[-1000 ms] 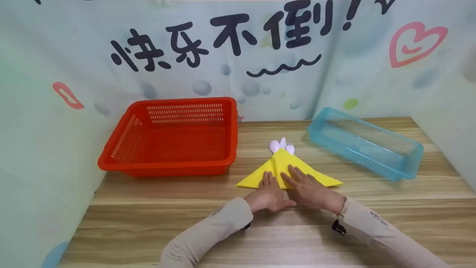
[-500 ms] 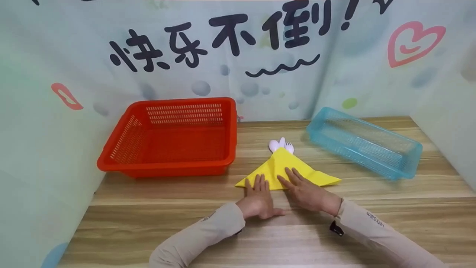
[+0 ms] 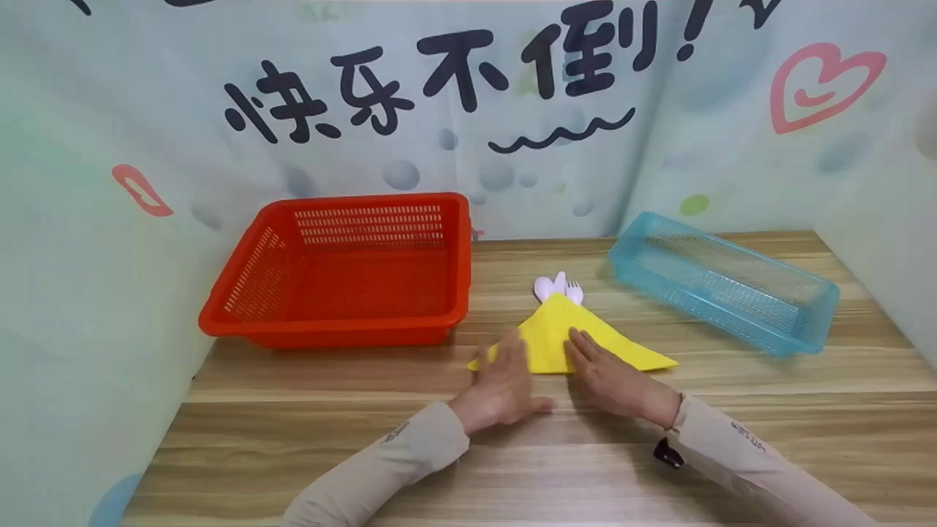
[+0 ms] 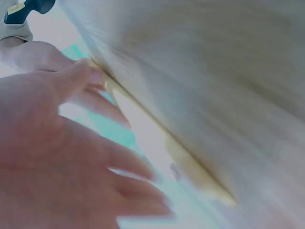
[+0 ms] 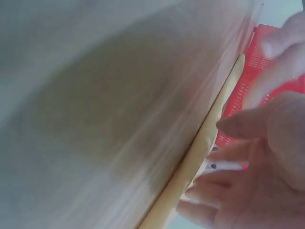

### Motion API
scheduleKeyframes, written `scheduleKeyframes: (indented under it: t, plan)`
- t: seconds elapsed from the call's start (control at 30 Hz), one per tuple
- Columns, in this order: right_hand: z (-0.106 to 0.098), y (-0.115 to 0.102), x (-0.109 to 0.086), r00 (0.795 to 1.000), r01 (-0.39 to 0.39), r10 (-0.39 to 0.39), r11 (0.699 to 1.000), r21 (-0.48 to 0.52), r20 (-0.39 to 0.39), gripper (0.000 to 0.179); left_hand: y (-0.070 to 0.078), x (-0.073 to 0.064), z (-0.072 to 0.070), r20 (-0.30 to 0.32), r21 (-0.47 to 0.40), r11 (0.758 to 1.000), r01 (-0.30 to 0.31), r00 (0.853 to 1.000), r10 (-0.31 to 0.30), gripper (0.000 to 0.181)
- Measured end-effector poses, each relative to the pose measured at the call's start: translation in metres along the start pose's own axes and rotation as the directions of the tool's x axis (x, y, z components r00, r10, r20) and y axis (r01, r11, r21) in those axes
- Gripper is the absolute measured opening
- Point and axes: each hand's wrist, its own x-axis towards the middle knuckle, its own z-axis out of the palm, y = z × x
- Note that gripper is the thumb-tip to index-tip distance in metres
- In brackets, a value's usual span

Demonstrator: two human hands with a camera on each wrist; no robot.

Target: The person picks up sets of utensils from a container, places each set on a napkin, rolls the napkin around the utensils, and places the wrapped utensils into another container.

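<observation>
A yellow cloth (image 3: pixel 547 338), folded into a triangle, lies on the table with its tip pointing away. From under that tip stick out the heads of a pale lilac spoon (image 3: pixel 543 288), knife (image 3: pixel 560 280) and fork (image 3: pixel 575 293); their handles are hidden. My right hand (image 3: pixel 616 379) rests its extended fingers on the right half of the cloth near the front fold. Over the left corner is my left hand (image 3: pixel 502 383), blurred, fingers spread and holding nothing. In the left wrist view, fingers of the left hand (image 4: pixel 66 152) appear raised off the cloth.
A red slotted basket (image 3: pixel 329 329) stands at the back left. At the back right, a light blue mesh basket (image 3: pixel 725 318) sits at an angle. A printed curtain (image 3: pixel 505 212) hangs behind the wooden table (image 3: pixel 293 439).
My left hand has slid leftward from the middle of the cloth's front fold to its left corner. The right hand has stayed nearly in place. The cutlery has not visibly moved.
</observation>
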Motion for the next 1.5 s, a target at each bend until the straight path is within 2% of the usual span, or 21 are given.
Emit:
scheduleKeyframes:
  t: [0.07,0.13,0.2,0.27,0.37,0.43,0.5,0.57,0.63,0.7,0.77,0.87,0.97,1.1,1.17,1.3,1.5]
  plan:
    - [-0.001,-0.001,-0.003,0.999,-0.017,0.016,0.999,-0.027,-0.029,0.041,0.006,0.008,-0.001,0.007,-0.019,0.991,-0.133,0.991,0.133,0.094]
    - [-0.003,-0.003,-0.006,0.999,-0.046,0.044,0.998,-0.053,-0.028,0.041,0.013,0.017,-0.002,0.046,0.003,0.973,-0.229,0.972,0.229,0.091]
    - [-0.005,-0.004,-0.008,0.997,-0.073,0.073,0.995,-0.069,-0.001,0.043,0.019,0.025,-0.002,0.068,0.026,0.960,-0.279,0.958,0.277,0.088]
    - [-0.006,-0.005,-0.009,0.994,-0.096,0.100,0.993,-0.072,0.042,0.047,0.024,0.032,-0.001,0.089,0.062,0.950,-0.306,0.950,0.301,0.085]
    - [-0.006,-0.004,-0.010,0.989,-0.120,0.125,0.990,-0.070,0.079,0.049,0.029,0.038,0.001,0.114,0.094,0.945,-0.314,0.946,0.304,0.083]
    - [-0.006,-0.002,-0.012,0.992,-0.099,0.107,0.990,-0.104,0.069,0.046,0.031,0.040,0.002,0.127,0.093,0.946,-0.311,0.946,0.298,0.084]
    - [-0.005,0.000,-0.014,0.998,-0.048,0.055,0.983,-0.178,0.034,0.037,0.033,0.040,0.001,0.133,0.079,0.948,-0.308,0.946,0.296,0.083]
    - [-0.006,0.003,-0.015,1.000,0.011,-0.012,0.961,-0.277,-0.004,0.022,0.032,0.039,0.000,0.135,0.064,0.949,-0.308,0.945,0.297,0.082]
    - [-0.006,0.007,-0.013,0.998,0.001,-0.018,0.950,-0.313,-0.053,0.012,0.031,0.039,-0.002,0.134,0.054,0.949,-0.310,0.944,0.301,0.081]
    - [-0.007,0.012,-0.009,0.993,-0.066,0.038,0.965,-0.254,-0.113,0.010,0.030,0.038,-0.003,0.137,0.040,0.950,-0.311,0.943,0.303,0.081]
    - [-0.008,0.018,-0.004,0.976,-0.164,0.142,0.978,-0.128,-0.163,0.011,0.030,0.038,-0.004,0.142,0.026,0.949,-0.314,0.941,0.308,0.081]
    - [-0.009,0.029,0.002,0.946,-0.261,0.263,0.965,0.040,-0.189,0.012,0.030,0.038,-0.005,0.149,0.014,0.949,-0.316,0.939,0.311,0.081]
    - [-0.011,0.037,0.003,0.929,-0.325,0.334,0.942,0.086,-0.156,0.019,0.032,0.037,-0.005,0.154,0.018,0.950,-0.311,0.940,0.305,0.081]
    - [-0.016,0.044,0.002,0.898,-0.423,0.432,0.900,0.110,-0.087,0.049,0.033,0.037,-0.005,0.156,0.014,0.954,-0.301,0.943,0.295,0.080]
    - [-0.019,0.047,0.000,0.878,-0.469,0.476,0.876,0.113,-0.045,0.058,0.033,0.038,-0.005,0.157,0.009,0.954,-0.299,0.943,0.294,0.080]
    - [-0.021,0.052,-0.002,0.848,-0.528,0.529,0.840,0.128,0.026,0.066,0.033,0.038,-0.005,0.160,0.007,0.955,-0.297,0.943,0.292,0.081]
    - [-0.025,0.059,-0.001,0.828,-0.561,0.547,0.810,0.171,0.121,0.065,0.033,0.037,-0.004,0.160,0.013,0.952,-0.305,0.941,0.299,0.079]
